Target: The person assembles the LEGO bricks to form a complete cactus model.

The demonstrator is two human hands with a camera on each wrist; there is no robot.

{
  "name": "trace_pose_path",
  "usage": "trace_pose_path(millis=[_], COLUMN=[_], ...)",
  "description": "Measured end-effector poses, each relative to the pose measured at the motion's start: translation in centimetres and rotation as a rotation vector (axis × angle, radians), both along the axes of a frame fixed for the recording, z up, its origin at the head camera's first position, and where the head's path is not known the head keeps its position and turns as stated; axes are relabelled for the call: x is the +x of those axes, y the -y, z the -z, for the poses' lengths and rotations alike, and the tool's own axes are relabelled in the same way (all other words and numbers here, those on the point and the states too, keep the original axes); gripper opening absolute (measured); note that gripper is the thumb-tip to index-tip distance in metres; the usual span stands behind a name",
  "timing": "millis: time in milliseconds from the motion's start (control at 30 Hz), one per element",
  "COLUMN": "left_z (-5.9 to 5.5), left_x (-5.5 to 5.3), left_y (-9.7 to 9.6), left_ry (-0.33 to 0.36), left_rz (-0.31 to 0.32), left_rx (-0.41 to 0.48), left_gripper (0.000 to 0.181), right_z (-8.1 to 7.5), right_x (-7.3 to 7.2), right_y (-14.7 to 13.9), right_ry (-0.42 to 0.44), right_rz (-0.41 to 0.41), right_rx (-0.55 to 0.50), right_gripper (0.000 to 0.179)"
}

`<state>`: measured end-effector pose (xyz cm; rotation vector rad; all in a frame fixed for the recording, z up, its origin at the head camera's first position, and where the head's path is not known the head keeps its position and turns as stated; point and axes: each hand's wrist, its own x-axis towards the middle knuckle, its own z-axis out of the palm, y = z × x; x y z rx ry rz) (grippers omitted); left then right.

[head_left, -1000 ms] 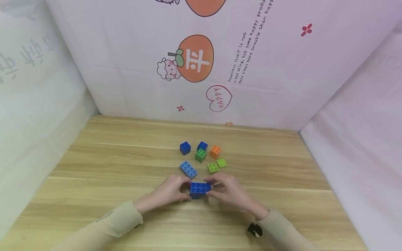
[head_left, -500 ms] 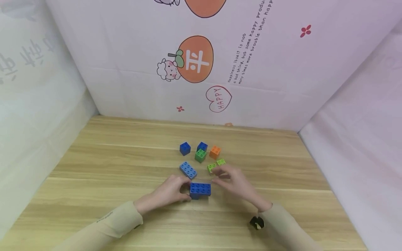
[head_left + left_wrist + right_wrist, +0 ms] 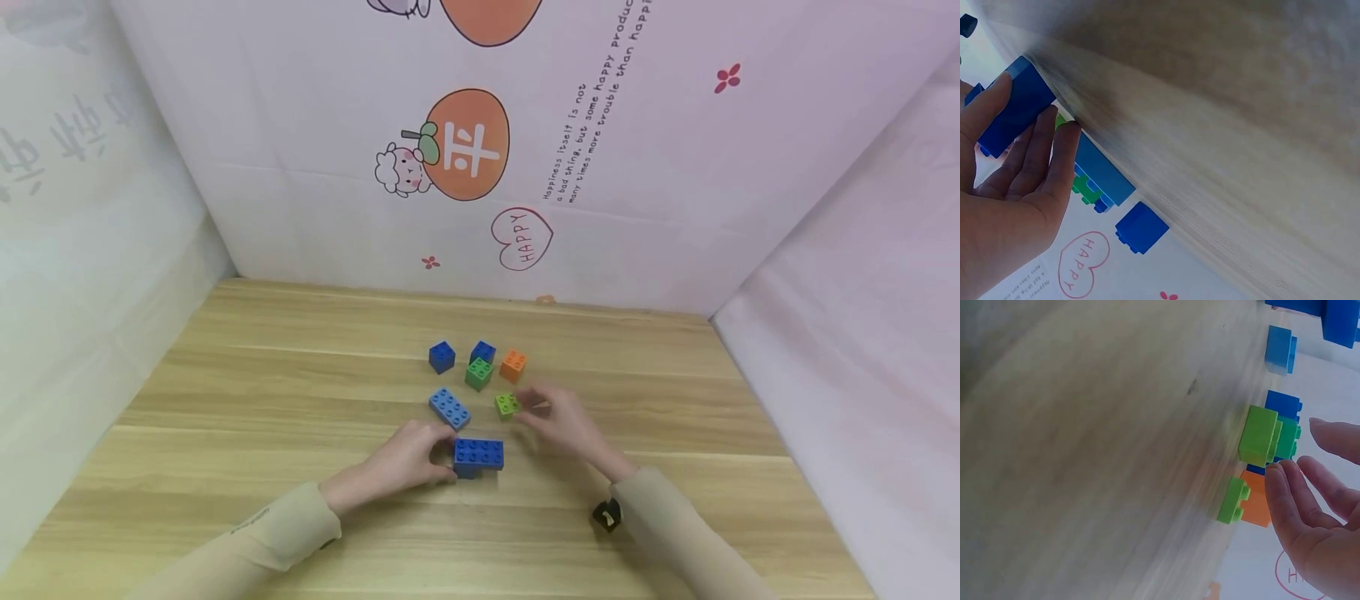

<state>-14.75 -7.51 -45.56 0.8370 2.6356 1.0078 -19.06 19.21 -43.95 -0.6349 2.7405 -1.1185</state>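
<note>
My left hand [image 3: 408, 457] holds the left end of a stack of dark blue toy building bricks [image 3: 480, 453] on the table. An eight-stud brick lies on top and overhangs to the right past a smaller one below. In the left wrist view, thumb and fingertips lie on opposite sides of the blue brick [image 3: 1019, 103]. My right hand [image 3: 558, 421] is at a lime green four-stud brick [image 3: 506, 405], thumb and fingers apart. The right wrist view shows the fingertips close beside that lime brick [image 3: 1258, 434], with a thinner lime brick [image 3: 1231, 500] near them; the head view hides the thinner one behind the hand.
Behind the hands lie a light blue eight-stud brick [image 3: 450, 408], a green brick [image 3: 479, 373], an orange brick [image 3: 513, 365] and two dark blue bricks, one [image 3: 442, 357] on the left. A white printed cloth [image 3: 322, 225] walls the wooden table [image 3: 300, 350] at the back and sides.
My right hand has let go of the blue stack's right end and moved back and right to the lime green bricks. My left hand has stayed on the stack.
</note>
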Motion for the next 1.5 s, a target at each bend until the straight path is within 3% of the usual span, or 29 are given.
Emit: trace_pose_path(millis=[1133,1500], left_z=[0.1,0.0], left_x=[0.0,0.1], left_y=[0.1,0.2], left_ry=[-0.017,0.032], left_rz=[-0.001,-0.014], left_rx=[-0.004,0.029], left_gripper=[0.044,0.043], right_z=[1.0,1.0], right_x=[-1.1,-0.9], right_y=[0.9,1.4], right_ry=[-0.035,-0.028], right_rz=[-0.031,-0.02], right_rx=[0.134,0.158], right_gripper=[0.038,0.038])
